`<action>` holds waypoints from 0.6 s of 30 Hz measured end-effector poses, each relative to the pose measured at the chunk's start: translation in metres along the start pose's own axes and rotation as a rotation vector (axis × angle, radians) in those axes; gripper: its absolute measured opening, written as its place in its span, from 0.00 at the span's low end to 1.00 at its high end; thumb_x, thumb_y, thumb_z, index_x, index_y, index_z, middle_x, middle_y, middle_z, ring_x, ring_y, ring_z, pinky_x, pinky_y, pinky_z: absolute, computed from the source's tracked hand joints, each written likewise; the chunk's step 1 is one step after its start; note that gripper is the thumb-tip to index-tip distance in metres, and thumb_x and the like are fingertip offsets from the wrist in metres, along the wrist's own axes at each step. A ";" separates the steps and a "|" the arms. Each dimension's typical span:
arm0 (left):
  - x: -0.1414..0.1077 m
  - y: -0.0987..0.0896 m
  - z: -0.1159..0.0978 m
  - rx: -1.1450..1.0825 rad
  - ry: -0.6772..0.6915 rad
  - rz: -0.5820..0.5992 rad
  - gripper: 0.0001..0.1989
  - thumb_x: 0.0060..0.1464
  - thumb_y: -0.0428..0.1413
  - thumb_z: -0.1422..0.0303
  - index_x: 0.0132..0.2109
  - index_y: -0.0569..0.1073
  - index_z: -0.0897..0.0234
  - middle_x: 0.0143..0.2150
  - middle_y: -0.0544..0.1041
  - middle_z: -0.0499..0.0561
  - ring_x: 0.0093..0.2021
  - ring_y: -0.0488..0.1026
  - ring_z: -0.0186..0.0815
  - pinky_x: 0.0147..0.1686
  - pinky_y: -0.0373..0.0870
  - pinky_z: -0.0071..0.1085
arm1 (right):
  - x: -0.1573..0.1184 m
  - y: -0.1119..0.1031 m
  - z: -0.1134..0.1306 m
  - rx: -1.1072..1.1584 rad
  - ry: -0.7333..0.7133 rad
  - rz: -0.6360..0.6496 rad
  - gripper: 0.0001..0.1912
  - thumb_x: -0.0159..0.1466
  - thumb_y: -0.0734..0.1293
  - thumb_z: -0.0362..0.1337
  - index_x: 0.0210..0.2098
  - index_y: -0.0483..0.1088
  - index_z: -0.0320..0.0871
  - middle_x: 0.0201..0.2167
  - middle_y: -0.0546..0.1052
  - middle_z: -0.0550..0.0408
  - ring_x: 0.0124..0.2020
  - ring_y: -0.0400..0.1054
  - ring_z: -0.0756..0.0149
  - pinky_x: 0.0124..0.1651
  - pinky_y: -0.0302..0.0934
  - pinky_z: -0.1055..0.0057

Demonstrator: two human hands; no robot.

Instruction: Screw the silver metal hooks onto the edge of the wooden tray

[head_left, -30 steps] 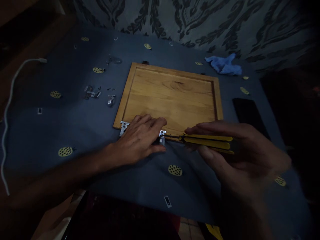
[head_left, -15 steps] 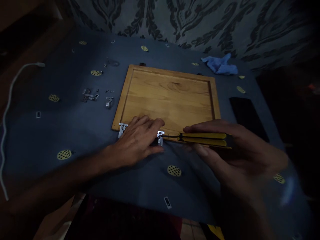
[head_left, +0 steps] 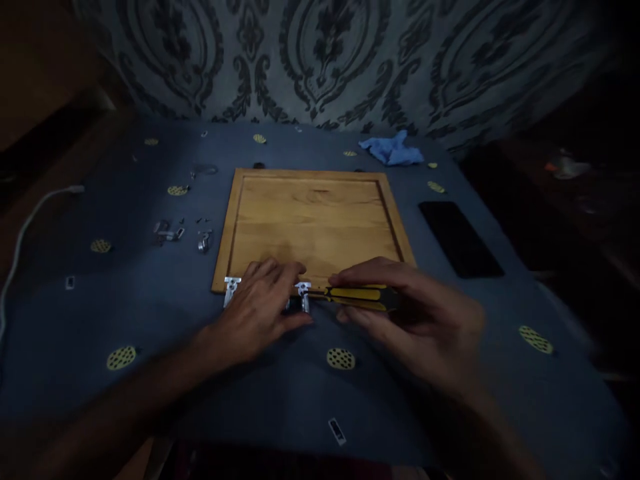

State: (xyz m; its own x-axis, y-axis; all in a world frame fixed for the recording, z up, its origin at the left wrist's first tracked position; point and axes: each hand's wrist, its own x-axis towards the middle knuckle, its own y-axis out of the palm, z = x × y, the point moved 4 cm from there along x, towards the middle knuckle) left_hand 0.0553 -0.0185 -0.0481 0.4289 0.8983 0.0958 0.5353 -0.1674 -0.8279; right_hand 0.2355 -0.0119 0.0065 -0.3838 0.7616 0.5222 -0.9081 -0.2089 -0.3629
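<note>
A framed wooden cabinet door (head_left: 310,217) lies flat on the table. Two metal hinges sit along its near edge: a left hinge (head_left: 232,288) and a right hinge (head_left: 303,298). My left hand (head_left: 260,303) grips that edge between them, fingers bent over the wood and thumb in front; its palm side is hidden. In my right hand (head_left: 425,313) is a yellow-and-black screwdriver (head_left: 360,295), held nearly level by its handle. Its tip points left and reaches the right hinge; whether it sits in a screw is too dark to tell.
Loose hinge parts (head_left: 167,231), another hinge (head_left: 203,241) and small screws (head_left: 199,221) lie left of the door. A black phone-like slab (head_left: 461,239) is at right, a blue cloth (head_left: 393,148) behind. A white cable (head_left: 30,223) runs down the left side.
The view has tilted up and shifted, so the door and table appear lower and farther left. Both hands keep their places at the near edge; the screwdriver still points at the right hinge.
</note>
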 end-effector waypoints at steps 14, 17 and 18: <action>-0.004 0.011 0.007 -0.030 -0.033 -0.043 0.24 0.58 0.66 0.66 0.57 0.66 0.59 0.49 0.77 0.53 0.50 0.73 0.50 0.47 0.72 0.47 | 0.001 0.002 -0.002 0.079 -0.042 0.012 0.11 0.66 0.72 0.32 0.48 0.75 0.45 0.38 0.82 0.53 0.39 0.79 0.65 0.39 0.75 0.69; -0.006 0.015 0.011 0.009 0.011 -0.084 0.26 0.56 0.67 0.67 0.58 0.66 0.59 0.49 0.77 0.54 0.49 0.74 0.51 0.46 0.72 0.47 | 0.001 0.002 -0.001 0.086 -0.024 0.034 0.16 0.67 0.70 0.32 0.54 0.74 0.46 0.40 0.81 0.53 0.40 0.79 0.66 0.40 0.75 0.70; -0.005 0.016 0.011 0.021 0.019 -0.088 0.25 0.57 0.66 0.67 0.57 0.66 0.59 0.48 0.77 0.54 0.49 0.74 0.51 0.45 0.72 0.47 | 0.001 0.001 -0.001 0.084 -0.033 0.038 0.17 0.68 0.70 0.31 0.56 0.74 0.46 0.40 0.81 0.53 0.40 0.78 0.67 0.40 0.75 0.70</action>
State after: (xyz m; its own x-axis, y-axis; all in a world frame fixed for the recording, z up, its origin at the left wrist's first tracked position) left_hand 0.0534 -0.0213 -0.0678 0.3946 0.9014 0.1784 0.5561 -0.0797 -0.8273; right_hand 0.2341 -0.0110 0.0060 -0.4225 0.7320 0.5345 -0.9030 -0.2891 -0.3179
